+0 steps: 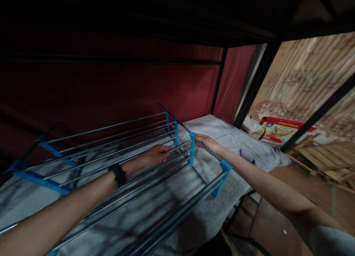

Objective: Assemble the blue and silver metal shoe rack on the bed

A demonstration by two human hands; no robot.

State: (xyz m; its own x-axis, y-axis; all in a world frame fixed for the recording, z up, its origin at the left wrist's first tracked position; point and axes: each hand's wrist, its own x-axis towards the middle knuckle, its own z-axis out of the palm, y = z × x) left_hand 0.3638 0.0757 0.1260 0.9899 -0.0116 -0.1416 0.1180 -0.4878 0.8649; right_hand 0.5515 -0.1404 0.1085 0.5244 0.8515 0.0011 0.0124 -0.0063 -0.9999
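A shoe rack [124,191] with grey metal rods and blue plastic joints lies across a white bed cover. My left hand [158,154], with a black band on its wrist, is closed around one of the rods near its right end. That rod meets a blue joint [192,149] on the rack's right side. My right hand [203,139] is beyond the dark side tube, its fingers pressed to the outer side of the same joint. The tube and joint partly hide those fingers. At the left, more blue joints [41,180] hold the other rod ends.
Black bed-frame posts [256,84] rise at the right, with a dark upper bunk overhead. A small purple-edged object [247,155] lies on the cover. Beyond are a red and yellow box [285,130] and wooden slats [324,160]. A red wall covering [124,84] stands behind.
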